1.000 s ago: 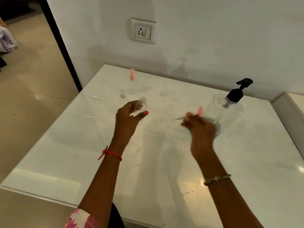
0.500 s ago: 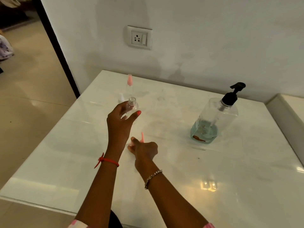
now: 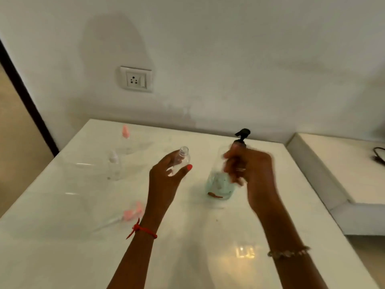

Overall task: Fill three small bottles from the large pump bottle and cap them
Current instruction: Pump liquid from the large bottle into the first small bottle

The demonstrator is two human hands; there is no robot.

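Observation:
My left hand holds a small clear bottle upright above the table, its neck uncapped. My right hand, blurred, wraps round the upper body of the large clear pump bottle, which has a black pump head and a little bluish liquid at the bottom. A pink spray cap with its tube lies on the table left of my left wrist. Two more small clear bottles stand at the far left: one with a pink cap, one with a whitish cap.
The white glossy table meets a white wall with a socket. A lower white ledge adjoins on the right, with a dark cable at its far edge. The floor drops away on the left.
My right hand left the pink spray cap lying on the table and moved right to grip the pump bottle. My left hand still holds the uncapped small bottle.

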